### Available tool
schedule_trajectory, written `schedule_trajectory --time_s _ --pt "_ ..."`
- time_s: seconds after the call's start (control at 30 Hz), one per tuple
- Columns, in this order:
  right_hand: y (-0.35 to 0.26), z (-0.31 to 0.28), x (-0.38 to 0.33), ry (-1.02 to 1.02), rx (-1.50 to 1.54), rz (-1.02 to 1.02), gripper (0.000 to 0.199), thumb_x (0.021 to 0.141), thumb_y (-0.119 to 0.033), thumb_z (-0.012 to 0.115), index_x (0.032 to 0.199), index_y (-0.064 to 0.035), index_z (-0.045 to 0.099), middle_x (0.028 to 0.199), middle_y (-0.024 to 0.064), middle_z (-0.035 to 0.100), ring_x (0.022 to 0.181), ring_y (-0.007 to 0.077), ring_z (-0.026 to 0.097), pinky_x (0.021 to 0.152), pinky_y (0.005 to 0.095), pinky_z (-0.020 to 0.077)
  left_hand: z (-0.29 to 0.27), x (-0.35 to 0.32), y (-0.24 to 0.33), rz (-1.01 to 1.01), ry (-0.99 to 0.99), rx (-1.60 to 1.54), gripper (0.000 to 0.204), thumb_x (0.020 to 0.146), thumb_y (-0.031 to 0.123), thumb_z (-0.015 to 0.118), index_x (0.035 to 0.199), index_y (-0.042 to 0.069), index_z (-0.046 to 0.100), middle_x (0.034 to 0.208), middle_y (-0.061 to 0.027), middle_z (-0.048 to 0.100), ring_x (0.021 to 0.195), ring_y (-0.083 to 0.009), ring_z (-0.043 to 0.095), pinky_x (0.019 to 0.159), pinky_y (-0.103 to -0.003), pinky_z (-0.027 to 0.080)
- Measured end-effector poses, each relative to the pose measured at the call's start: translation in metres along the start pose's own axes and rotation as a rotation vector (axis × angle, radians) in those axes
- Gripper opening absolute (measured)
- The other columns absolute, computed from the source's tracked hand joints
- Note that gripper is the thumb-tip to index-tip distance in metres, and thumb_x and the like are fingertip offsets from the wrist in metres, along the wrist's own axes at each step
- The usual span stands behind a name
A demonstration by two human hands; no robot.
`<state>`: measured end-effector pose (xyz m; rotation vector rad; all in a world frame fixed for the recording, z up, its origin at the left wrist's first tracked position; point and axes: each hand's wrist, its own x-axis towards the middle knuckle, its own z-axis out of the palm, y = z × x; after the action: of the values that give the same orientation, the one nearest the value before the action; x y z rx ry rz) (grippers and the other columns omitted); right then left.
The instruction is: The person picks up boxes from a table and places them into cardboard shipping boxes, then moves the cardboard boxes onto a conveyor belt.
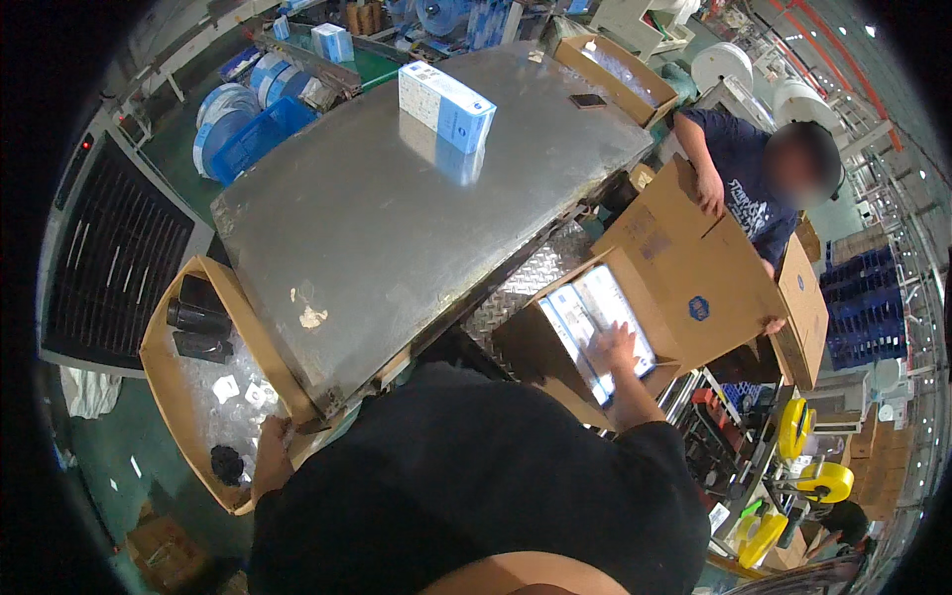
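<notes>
My right hand (613, 349) lies with its fingers spread on top of white-and-blue packs (579, 315) inside an open brown carton (684, 288). The packs sit side by side, filling the part of the carton that shows. On the other side, my left hand (275, 434) is at the inner edge of a cardboard bin (164, 372) beside the table; its fingers are too small and shaded to make out. That bin contains clear plastic scraps, white crumpled bits and dark pieces.
A metal-topped table (337, 238) carries one white-and-blue box (446, 107) and a phone (588, 101). Across the carton, a co-worker (734, 178) holds its raised flaps. Yellow tape rolls (825, 483) hang at the right; another scrap box (615, 79) stands beyond the table.
</notes>
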<state>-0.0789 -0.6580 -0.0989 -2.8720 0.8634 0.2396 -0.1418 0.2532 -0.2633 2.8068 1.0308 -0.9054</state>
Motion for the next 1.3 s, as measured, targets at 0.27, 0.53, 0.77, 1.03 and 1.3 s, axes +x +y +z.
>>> schedule_trajectory --time_s 0.27,0.53,0.77,1.03,1.3 --pt "-0.089 -0.027 -0.013 -0.084 0.459 -0.256 0.057 0.088 -0.052 0.055 0.121 -0.0055 0.059 0.110 0.0189 0.065 0.105 0.0345 0.061 0.092 0.0364 0.0462 -0.058 -0.081 0.016 0.091 0.082 -0.115 0.023 0.077 0.021 0.066 0.092 0.004 0.071 0.094 -0.0222 0.067 0.091 -0.0339 0.067 0.080 -0.043 0.053" --pt "-0.127 -0.055 -0.114 -0.242 -0.092 -0.570 0.021 0.079 -0.028 0.058 0.087 -0.0104 0.066 0.085 0.0143 0.068 0.081 0.0338 0.065 0.070 0.0433 0.0510 -0.122 -0.091 -0.052 -0.066 0.798 -0.749 0.031 0.089 0.028 0.059 0.091 -0.002 0.064 0.085 -0.0191 0.068 0.076 -0.0294 0.065 0.069 -0.041 0.049" --pt "-0.130 -0.081 -0.131 -0.073 0.522 -0.491 0.035 0.078 -0.040 0.073 0.075 -0.0052 0.068 0.080 0.0131 0.067 0.075 0.0287 0.065 0.064 0.0381 0.0499 -0.247 -0.164 0.121 0.349 0.081 -1.707 0.031 0.090 0.019 0.062 0.115 0.000 0.056 0.106 -0.0089 0.061 0.093 -0.0261 0.066 0.075 -0.033 0.054" --pt "-0.211 -0.106 -0.119 -0.053 1.011 -0.754 0.030 0.080 -0.026 0.074 0.096 -0.0014 0.065 0.073 0.0108 0.064 0.069 0.0224 0.062 0.065 0.0326 0.0492 -0.244 -0.358 0.418 0.851 -0.793 -1.145 0.025 0.091 0.024 0.063 0.104 0.004 0.058 0.090 -0.0089 0.065 0.080 -0.0225 0.069 0.061 -0.029 0.056" --pt "-0.071 -0.005 -0.049 -0.341 1.424 0.426 0.022 0.092 -0.024 0.061 0.084 -0.0038 0.061 0.068 0.0064 0.063 0.055 0.0141 0.054 0.048 0.0265 0.0415 -0.184 -0.402 0.483 0.819 -0.886 -0.977 0.027 0.093 0.029 0.059 0.109 0.007 0.056 0.094 -0.0039 0.061 0.082 -0.0147 0.065 0.066 -0.026 0.053"
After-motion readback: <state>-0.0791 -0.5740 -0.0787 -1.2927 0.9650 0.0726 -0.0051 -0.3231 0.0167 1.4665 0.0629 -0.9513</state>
